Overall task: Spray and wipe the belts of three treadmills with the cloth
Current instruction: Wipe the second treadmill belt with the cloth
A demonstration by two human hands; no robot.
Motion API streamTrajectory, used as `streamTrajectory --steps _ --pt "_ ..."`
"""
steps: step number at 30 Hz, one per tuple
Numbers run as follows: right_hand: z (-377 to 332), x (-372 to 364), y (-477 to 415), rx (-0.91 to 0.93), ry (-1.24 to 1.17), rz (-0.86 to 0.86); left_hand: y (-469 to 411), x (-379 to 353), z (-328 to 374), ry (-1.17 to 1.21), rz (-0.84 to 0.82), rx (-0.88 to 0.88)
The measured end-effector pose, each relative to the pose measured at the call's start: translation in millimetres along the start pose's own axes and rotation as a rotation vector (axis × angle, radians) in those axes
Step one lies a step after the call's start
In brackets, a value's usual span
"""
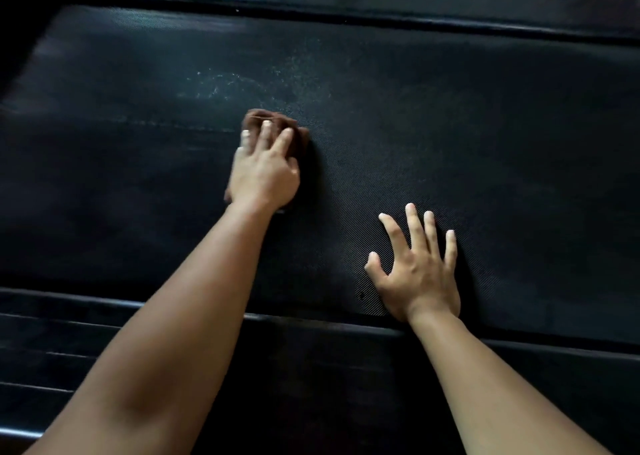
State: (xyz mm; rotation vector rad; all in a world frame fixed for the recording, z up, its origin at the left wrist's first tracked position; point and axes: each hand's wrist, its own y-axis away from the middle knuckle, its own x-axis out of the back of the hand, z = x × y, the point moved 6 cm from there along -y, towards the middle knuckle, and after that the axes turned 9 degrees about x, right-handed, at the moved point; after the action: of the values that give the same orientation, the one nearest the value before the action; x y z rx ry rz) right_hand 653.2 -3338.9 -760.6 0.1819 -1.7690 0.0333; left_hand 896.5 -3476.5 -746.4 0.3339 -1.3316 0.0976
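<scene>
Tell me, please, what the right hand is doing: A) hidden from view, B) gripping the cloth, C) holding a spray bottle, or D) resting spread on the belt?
D: the right hand lies empty, fingers spread, on the belt, while the left hand presses the cloth.

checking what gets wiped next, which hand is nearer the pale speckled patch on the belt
Left. The left hand presses the brown cloth beside the patch; the right hand lies flat farther off, by the near edge of the belt.
</scene>
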Motion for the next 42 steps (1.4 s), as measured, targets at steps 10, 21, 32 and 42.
streamTrajectory --steps 10,21,32,42 --pt "0.0 -0.2 -0.2 -0.004 0.003 0.001 137.8 -32.7 7.5 0.070 -0.026 -0.354" --pt "-0.5 0.8 -0.2 0.004 0.004 0.003 34.5 18.4 -102.8 0.059 0.007 0.213" --pt "-0.5 0.3 -1.2 -0.001 0.010 0.000 120.1 -36.0 38.2 0.007 -0.033 -0.350" --pt "0.6 -0.4 -0.9 0.008 -0.001 0.018 99.1 0.9 -99.3 0.045 0.021 0.195"
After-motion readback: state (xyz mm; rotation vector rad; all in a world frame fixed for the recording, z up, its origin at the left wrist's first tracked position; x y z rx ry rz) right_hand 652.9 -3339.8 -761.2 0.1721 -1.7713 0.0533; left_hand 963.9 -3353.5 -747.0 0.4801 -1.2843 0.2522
